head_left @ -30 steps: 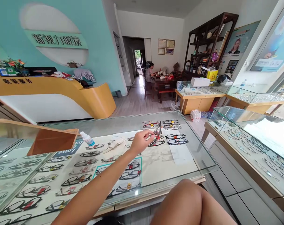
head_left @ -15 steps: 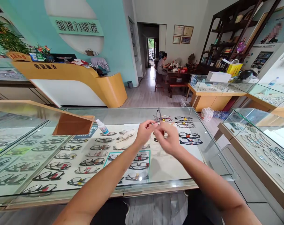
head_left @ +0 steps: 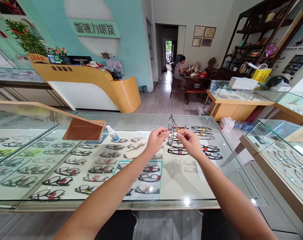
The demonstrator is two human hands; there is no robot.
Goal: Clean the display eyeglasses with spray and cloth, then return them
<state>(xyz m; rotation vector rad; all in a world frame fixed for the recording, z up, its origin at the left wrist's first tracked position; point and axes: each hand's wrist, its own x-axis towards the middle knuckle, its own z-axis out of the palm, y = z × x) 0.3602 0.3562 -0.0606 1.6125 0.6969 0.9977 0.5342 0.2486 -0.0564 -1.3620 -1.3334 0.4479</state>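
Note:
Thin-framed eyeglasses (head_left: 170, 126) are held upright over the glass display case (head_left: 176, 186), their lenses seen nearly edge-on. My left hand (head_left: 156, 140) pinches them from the left, thumb and fingers closed. From the right, my right hand (head_left: 191, 141) is closed on them too, with its fingertips near a temple arm. Exactly which part each hand grips is too small to make out. A pale cloth (head_left: 138, 148) lies left of my left hand. Farther left stands a small white spray bottle (head_left: 113, 134) with a blue label.
Rows of eyeglasses (head_left: 101, 169) lie in the case, some inside a teal-bordered rectangle (head_left: 162, 173). A slanted wooden piece (head_left: 84, 130) rises at the left. Another glass case (head_left: 281, 146) stands at the right. A person (head_left: 179, 70) sits at a far table.
My right hand has drawn back to the right from my left, exposing more of the eyeglasses between them. The camera view has turned slightly left.

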